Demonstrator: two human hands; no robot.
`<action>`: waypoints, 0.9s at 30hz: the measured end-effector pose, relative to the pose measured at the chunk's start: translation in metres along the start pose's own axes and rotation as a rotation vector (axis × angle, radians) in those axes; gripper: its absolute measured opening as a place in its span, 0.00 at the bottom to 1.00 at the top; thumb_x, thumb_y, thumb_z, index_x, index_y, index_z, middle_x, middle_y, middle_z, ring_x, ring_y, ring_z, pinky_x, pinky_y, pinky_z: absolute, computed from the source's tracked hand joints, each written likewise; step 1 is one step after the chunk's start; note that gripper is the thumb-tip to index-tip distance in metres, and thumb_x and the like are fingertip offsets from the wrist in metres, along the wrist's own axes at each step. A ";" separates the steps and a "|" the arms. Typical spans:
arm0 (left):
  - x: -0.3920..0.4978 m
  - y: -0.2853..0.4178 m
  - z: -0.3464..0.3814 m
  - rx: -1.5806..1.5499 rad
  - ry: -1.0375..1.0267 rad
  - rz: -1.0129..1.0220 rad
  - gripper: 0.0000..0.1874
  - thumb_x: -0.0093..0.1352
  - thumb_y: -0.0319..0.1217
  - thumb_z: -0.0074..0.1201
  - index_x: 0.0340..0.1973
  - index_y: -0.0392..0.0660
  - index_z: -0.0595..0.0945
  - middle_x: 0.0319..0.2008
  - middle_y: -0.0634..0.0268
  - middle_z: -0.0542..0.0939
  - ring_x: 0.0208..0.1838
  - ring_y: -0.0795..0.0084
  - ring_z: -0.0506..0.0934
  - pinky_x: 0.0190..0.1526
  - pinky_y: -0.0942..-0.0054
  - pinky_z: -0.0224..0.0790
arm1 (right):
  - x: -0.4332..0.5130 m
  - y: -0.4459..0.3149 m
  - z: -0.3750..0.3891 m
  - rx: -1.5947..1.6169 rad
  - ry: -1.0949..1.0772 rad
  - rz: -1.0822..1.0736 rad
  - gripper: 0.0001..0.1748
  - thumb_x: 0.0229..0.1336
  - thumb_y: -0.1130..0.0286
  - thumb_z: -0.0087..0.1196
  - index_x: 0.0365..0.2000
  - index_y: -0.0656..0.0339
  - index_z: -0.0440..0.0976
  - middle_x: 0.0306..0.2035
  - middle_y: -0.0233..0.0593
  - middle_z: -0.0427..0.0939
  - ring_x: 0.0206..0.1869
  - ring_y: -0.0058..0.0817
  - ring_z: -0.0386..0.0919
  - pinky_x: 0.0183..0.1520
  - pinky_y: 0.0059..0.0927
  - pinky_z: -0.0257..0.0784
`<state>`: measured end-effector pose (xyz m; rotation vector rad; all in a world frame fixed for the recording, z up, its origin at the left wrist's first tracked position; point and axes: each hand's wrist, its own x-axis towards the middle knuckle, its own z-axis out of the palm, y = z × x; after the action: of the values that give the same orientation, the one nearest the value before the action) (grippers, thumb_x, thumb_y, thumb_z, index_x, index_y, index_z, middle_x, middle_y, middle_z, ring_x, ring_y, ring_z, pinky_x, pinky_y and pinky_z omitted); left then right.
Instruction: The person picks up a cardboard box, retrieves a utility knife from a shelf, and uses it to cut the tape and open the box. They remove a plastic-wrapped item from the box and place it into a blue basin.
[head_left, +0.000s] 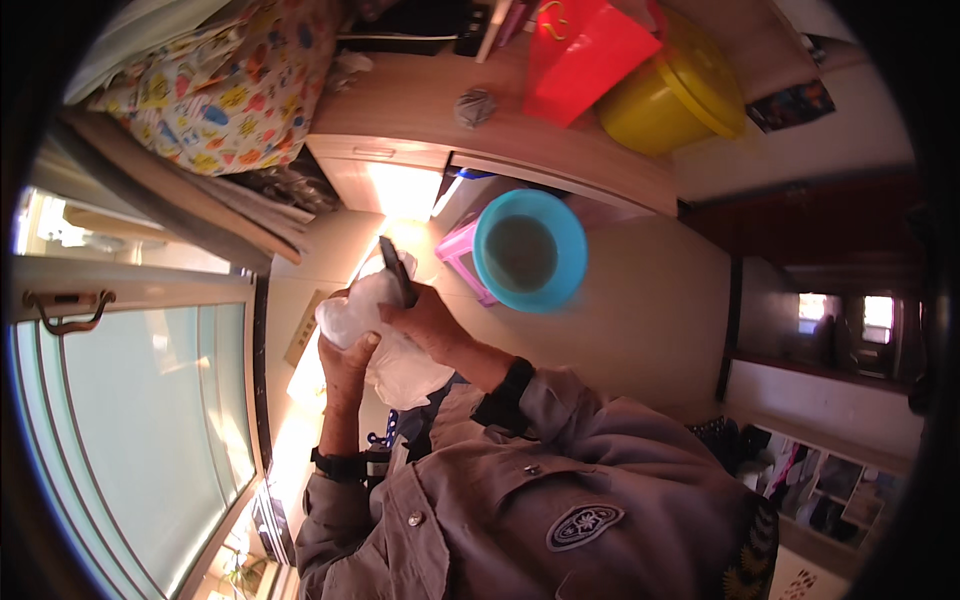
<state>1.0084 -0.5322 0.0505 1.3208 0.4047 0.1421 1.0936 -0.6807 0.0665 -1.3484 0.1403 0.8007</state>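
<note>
My left hand (349, 360) holds a white, rounded bundle (364, 304) that looks like plastic or cloth, with the thumb along its lower edge. My right hand (424, 319) grips a dark, narrow tool (395, 262), its kind unclear, and its thumb presses on the bundle. Thin white plastic sheeting (409, 371) hangs below both hands. Right of them, a blue basin (574, 251) with murky liquid inside rests on a pink plastic stool (461, 251).
A wooden cabinet (420, 94) stands ahead, bearing a red bag (581, 60), a yellow lidded bucket (652, 101) and a crumpled grey item (475, 108). A glass-panelled door (142, 420) is at the left, near a patterned cloth (232, 105). Shelves (832, 480) stand lower right.
</note>
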 end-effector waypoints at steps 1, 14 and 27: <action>0.000 -0.001 0.000 -0.036 -0.053 -0.020 0.46 0.56 0.49 0.79 0.60 0.37 0.71 0.54 0.60 0.79 0.56 0.68 0.77 0.59 0.67 0.71 | -0.004 0.002 0.001 0.019 -0.012 -0.038 0.20 0.57 0.67 0.65 0.46 0.69 0.79 0.37 0.32 0.81 0.38 0.20 0.77 0.43 0.28 0.74; -0.011 0.000 0.075 -0.182 -0.128 -0.325 0.37 0.60 0.33 0.75 0.60 0.42 0.70 0.54 0.61 0.78 0.57 0.67 0.77 0.60 0.65 0.72 | -0.047 0.002 -0.080 -0.056 -0.040 -0.008 0.26 0.56 0.66 0.66 0.53 0.68 0.76 0.43 0.34 0.81 0.45 0.21 0.78 0.52 0.29 0.74; -0.013 -0.026 0.228 -0.014 -0.239 -0.299 0.33 0.64 0.31 0.70 0.61 0.38 0.71 0.52 0.60 0.80 0.54 0.67 0.79 0.57 0.67 0.74 | -0.090 -0.015 -0.211 -0.293 0.196 -0.238 0.23 0.56 0.63 0.64 0.46 0.71 0.76 0.34 0.41 0.81 0.36 0.27 0.79 0.41 0.33 0.74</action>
<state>1.0772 -0.7509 0.0718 1.2319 0.3917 -0.2607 1.1098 -0.9101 0.0715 -1.6848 0.0149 0.4996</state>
